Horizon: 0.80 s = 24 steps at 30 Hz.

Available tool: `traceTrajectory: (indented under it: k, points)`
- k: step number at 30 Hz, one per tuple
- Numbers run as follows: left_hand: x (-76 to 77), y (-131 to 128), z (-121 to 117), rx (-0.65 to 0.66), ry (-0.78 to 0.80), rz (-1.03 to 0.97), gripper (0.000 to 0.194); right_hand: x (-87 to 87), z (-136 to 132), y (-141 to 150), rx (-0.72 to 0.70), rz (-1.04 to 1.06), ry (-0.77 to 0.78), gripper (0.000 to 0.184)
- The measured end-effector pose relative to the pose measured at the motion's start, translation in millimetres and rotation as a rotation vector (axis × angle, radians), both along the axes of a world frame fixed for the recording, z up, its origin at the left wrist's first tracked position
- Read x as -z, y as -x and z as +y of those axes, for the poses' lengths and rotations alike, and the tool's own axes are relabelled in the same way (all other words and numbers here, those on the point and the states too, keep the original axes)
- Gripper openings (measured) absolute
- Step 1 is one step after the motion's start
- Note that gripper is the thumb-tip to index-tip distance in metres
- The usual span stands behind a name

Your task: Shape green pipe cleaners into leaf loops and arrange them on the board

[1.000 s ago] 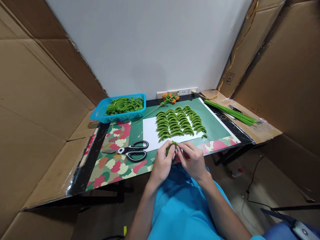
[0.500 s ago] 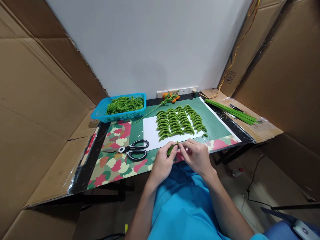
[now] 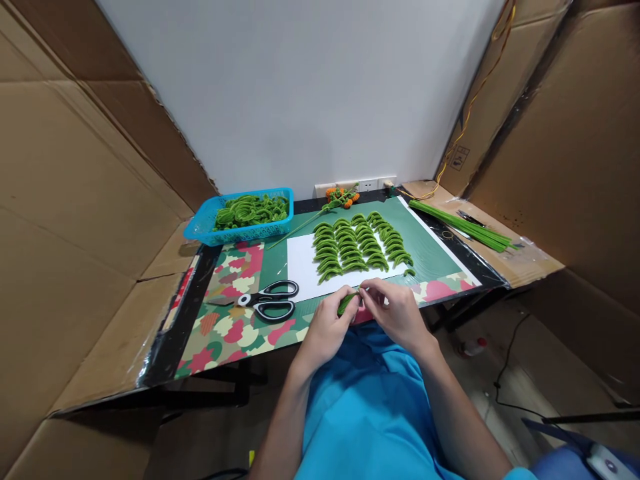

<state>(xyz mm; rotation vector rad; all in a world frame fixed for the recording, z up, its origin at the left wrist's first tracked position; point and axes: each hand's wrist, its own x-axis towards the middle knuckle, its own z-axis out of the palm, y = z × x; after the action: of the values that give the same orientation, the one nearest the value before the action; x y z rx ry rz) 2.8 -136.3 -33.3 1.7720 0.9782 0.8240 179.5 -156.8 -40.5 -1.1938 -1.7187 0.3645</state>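
Observation:
Close to the table's front edge, my left hand point(image 3: 329, 324) is closed around a bent green pipe cleaner point(image 3: 345, 304), part of it showing between thumb and fingers. My right hand point(image 3: 393, 312) pinches the tip of the same piece, touching the left fingertips. Just beyond the hands, several curved green pipe-cleaner pieces point(image 3: 353, 256) lie in neat columns on a white sheet point(image 3: 301, 268). One small curved piece point(image 3: 410, 272) sits apart at the near right corner of these columns.
Scissors point(image 3: 267, 301) with black handles lie left of my hands. A blue basket point(image 3: 200, 230) of green pieces stands at the back left. An orange-and-green pipe-cleaner flower point(image 3: 341, 197) rests behind the columns. Long green stems point(image 3: 460, 225) and a dark tool point(image 3: 470, 217) lie at right.
Both hands have shifted slightly to the right. My right fingers have moved along the green piece towards its tip. The pieces on the sheet stay where they were.

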Motion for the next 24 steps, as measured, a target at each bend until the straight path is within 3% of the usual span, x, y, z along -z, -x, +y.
traceTrajectory:
  k: [4, 10, 14, 20, 24]
  points:
    - [2.0, -1, 0, 0.009, 0.084, -0.036, 0.036, 7.4, 1, 8, 0.016, 0.125, -0.028, 0.011]
    - [0.4, 0, -1, 0.032, 0.058, -0.036, 0.037, 12.9, 1, 13, 0.015, 0.162, -0.001, 0.013]
    - [-0.4, -1, -2, 0.036, 0.052, -0.023, 0.038, 10.6, 0, 13, 0.013, 0.176, 0.039, 0.016]
    - [2.5, -2, -2, -0.035, 0.089, -0.095, 0.039, 4.7, -3, 10, -0.067, 0.411, 0.167, 0.017]
    - [3.4, -2, -1, -0.035, 0.102, -0.116, 0.038, 3.3, -3, 7, -0.088, 0.460, 0.215, 0.015]
